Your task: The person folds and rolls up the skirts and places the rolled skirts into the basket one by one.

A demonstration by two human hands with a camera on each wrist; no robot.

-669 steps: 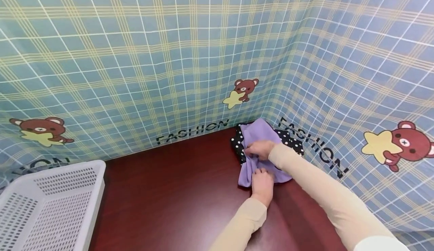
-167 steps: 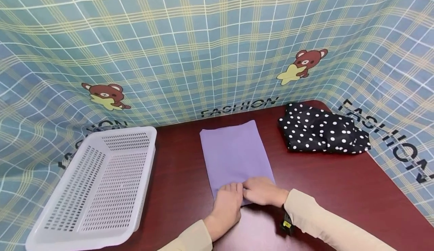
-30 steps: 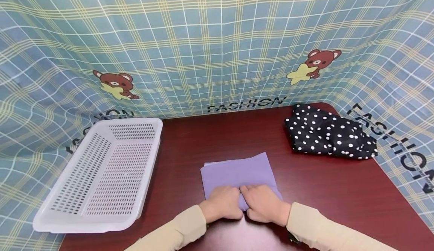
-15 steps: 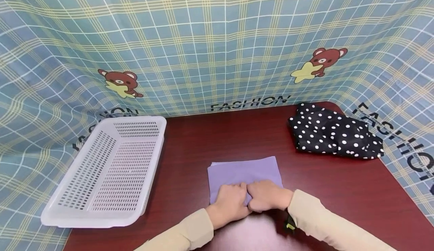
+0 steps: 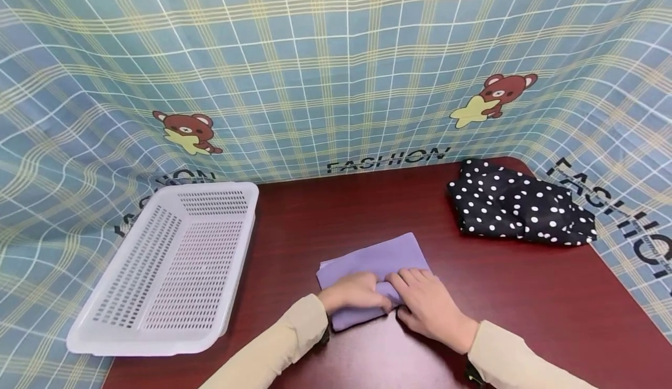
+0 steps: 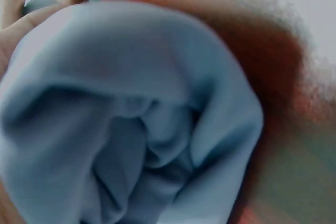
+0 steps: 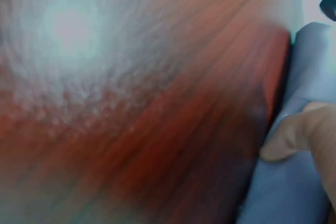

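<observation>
A folded purple cloth lies on the dark red table near its front edge. My left hand grips the cloth's near left part, fingers curled over it. In the left wrist view bunched folds of the cloth fill the frame. My right hand holds the cloth's near right part, fingers laid over the top. In the right wrist view its thumb presses against the cloth's edge at table level.
A white perforated plastic basket stands on the left of the table with nothing in it. A black cloth with white dots lies crumpled at the back right corner. A checked blue curtain with bear prints closes in the table.
The cloth has turned slightly, its far right corner now pointing back. My left hand has closed over the near edge, and my right hand has shifted right and nearer.
</observation>
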